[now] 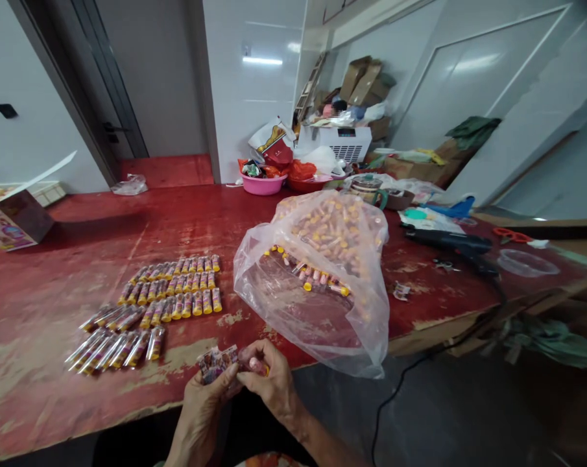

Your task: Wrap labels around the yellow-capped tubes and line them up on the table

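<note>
My left hand point(203, 405) and my right hand point(270, 384) meet at the near edge of the red table point(79, 259). Together they hold a small tube point(255, 364) and a printed wrapper point(216, 363) around it. On the table to the left lie rows of small yellow-capped tubes point(181, 288), and nearer me several tubes in shiny wrappers point(115, 337). To the right stands a big clear plastic bag point(322, 279) open toward me, full of loose tubes.
A printed box point(18, 220) lies at the far left. Pink and red bowls point(264, 183) with clutter stand at the back, next to a white appliance point(346, 143). A black tool point(451, 243) with a cord, scissors point(512, 235) and a clear lid point(524, 263) lie right.
</note>
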### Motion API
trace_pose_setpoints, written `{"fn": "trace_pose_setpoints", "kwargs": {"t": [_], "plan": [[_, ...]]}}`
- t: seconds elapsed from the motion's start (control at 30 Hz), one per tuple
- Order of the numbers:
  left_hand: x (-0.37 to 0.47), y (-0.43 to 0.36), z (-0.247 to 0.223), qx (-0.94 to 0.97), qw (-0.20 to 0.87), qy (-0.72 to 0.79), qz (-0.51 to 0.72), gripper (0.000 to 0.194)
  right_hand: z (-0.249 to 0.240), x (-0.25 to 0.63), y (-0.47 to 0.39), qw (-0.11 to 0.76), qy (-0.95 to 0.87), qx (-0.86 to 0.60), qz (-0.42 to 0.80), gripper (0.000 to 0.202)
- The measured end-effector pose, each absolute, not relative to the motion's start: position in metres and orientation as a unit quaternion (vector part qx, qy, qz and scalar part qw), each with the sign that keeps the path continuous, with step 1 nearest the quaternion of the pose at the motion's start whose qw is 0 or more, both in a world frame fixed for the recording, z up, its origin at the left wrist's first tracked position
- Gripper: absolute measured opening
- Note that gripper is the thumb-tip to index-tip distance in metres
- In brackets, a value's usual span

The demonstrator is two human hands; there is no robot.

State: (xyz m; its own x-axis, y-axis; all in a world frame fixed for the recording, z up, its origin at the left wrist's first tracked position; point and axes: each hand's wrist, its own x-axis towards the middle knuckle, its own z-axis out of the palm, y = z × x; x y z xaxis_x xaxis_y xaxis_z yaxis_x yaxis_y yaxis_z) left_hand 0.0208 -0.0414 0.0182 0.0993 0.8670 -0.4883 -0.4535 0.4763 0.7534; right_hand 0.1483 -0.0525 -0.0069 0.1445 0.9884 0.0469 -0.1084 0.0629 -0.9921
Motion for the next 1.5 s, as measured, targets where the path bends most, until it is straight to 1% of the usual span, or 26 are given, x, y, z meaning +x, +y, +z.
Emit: {"fn": "trace_pose_setpoints", "kwargs": {"t": [0.2, 0.3, 0.4, 0.5, 0.7, 0.8, 0.9, 0.97, 1.03, 1.2, 1.3, 1.4, 1.5], "plan": [[0.025, -0.041, 0.01, 0.226, 0.688, 0.5, 0.474, 0.037, -0.004, 0.151, -0.043, 0.565, -0.387, -0.496, 0.533, 0.02], [0.025, -0.041, 0.01, 0.23, 0.687, 0.512, 0.46, 0.038, -0.004, 0.156, -0.041, 0.547, -0.392, -0.498, 0.547, 0.02], [0.024, -0.041, 0.013, 0.224, 0.687, 0.516, 0.459, 0.04, -0.001, 0.16, -0.041, 0.527, -0.434, -0.495, 0.537, 0.02], [0.023, -0.039, 0.015, 0.233, 0.686, 0.512, 0.46, 0.042, 0.002, 0.162, -0.04, 0.528, -0.468, -0.491, 0.511, 0.019], [0.025, -0.031, 0.015, 0.267, 0.695, 0.508, 0.433, 0.039, 0.002, 0.168, -0.04, 0.533, -0.469, -0.489, 0.506, 0.017], [0.028, -0.033, 0.017, 0.283, 0.689, 0.487, 0.456, 0.035, 0.0, 0.177, -0.048, 0.537, -0.475, -0.499, 0.487, 0.017], [0.03, -0.035, 0.019, 0.282, 0.682, 0.449, 0.504, 0.034, -0.004, 0.189, -0.058, 0.534, -0.485, -0.493, 0.487, 0.024], [0.03, -0.034, 0.02, 0.259, 0.674, 0.45, 0.525, 0.031, -0.007, 0.196, -0.063, 0.533, -0.505, -0.473, 0.488, 0.025], [0.029, -0.034, 0.022, 0.239, 0.671, 0.46, 0.531, 0.03, -0.008, 0.2, -0.068, 0.527, -0.546, -0.463, 0.459, 0.024], [0.023, -0.034, 0.026, 0.202, 0.676, 0.465, 0.535, 0.03, -0.002, 0.194, -0.079, 0.514, -0.666, -0.447, 0.306, 0.025], [0.02, -0.032, 0.025, 0.175, 0.685, 0.462, 0.535, 0.028, 0.0, 0.188, -0.079, 0.519, -0.696, -0.431, 0.246, 0.03], [0.018, -0.032, 0.022, 0.158, 0.695, 0.458, 0.531, 0.031, -0.001, 0.182, -0.077, 0.516, -0.711, -0.436, 0.195, 0.033], [0.017, -0.034, 0.02, 0.152, 0.707, 0.448, 0.526, 0.032, -0.003, 0.176, -0.074, 0.501, -0.743, -0.431, 0.105, 0.035]]}}
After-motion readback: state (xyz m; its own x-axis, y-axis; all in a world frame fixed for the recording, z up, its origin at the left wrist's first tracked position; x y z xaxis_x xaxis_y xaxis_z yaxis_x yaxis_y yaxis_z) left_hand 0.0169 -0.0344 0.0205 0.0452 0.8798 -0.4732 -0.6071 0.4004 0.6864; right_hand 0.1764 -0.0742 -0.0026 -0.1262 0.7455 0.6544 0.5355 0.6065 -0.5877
